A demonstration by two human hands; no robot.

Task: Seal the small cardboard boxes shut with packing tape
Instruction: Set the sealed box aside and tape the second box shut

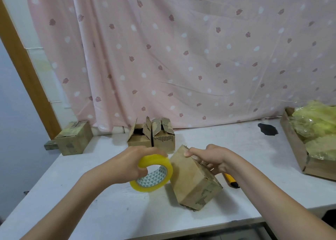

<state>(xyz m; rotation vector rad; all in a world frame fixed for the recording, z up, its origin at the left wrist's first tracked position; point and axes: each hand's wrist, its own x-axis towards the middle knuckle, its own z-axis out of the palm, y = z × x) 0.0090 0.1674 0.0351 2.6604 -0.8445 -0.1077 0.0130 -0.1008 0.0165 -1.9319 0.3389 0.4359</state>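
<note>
Pink leaf-print curtain point(181, 58) behind white table point(91, 203); wooden frame point(23, 72) left.

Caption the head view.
Left hand grips tape roll beside tilted cardboard box held by right hand.

Operator body: two bare forearms and hands

No sleeves, gloves, rings or wristbands are worn on the left hand point(131, 164) or right hand point(211, 157); fingernails are kept short.
</note>
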